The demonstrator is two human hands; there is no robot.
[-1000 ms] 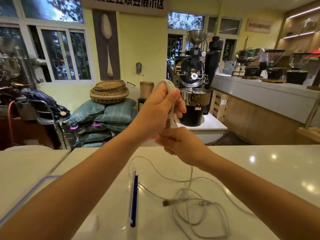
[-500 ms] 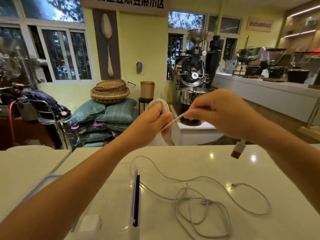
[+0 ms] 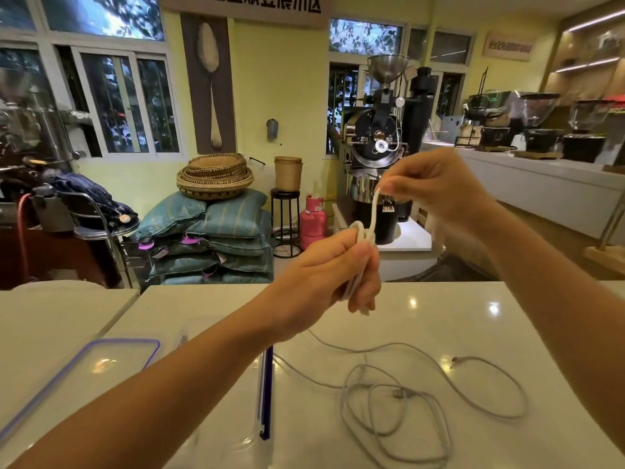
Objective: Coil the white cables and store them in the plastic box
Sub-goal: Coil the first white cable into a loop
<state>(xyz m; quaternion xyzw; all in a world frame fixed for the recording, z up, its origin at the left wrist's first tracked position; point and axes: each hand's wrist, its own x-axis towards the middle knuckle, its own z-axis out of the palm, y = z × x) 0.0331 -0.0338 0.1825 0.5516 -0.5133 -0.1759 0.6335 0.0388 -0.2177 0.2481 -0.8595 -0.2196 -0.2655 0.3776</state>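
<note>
Right hand (image 3: 436, 194) lifted cable tail (image 3: 374, 208) above coil (image 3: 359, 230).

Left hand (image 3: 324, 265) grips white cable (image 3: 374, 211); right hand (image 3: 436, 187), held higher, pinches it.

The single view comes from a wide-angle camera worn on the person's head. It looks out from eye height, forward and a little down. One forearm runs in from the lower left and the other from the right edge. The left hand (image 3: 324, 269) and right hand (image 3: 439, 194) are raised near the middle, close to the lens. The white desk (image 3: 456, 316) fills the lower part of the frame, cut off at the bottom, with a loose cable (image 3: 399, 401) lying near the camera. Past the desk's far edge the view reaches across the room to the coffee roaster (image 3: 378, 140), stacked sacks (image 3: 216, 231) and window (image 3: 125, 103). These stand well away from the lens. Upright lines lean at the frame's sides.
</note>
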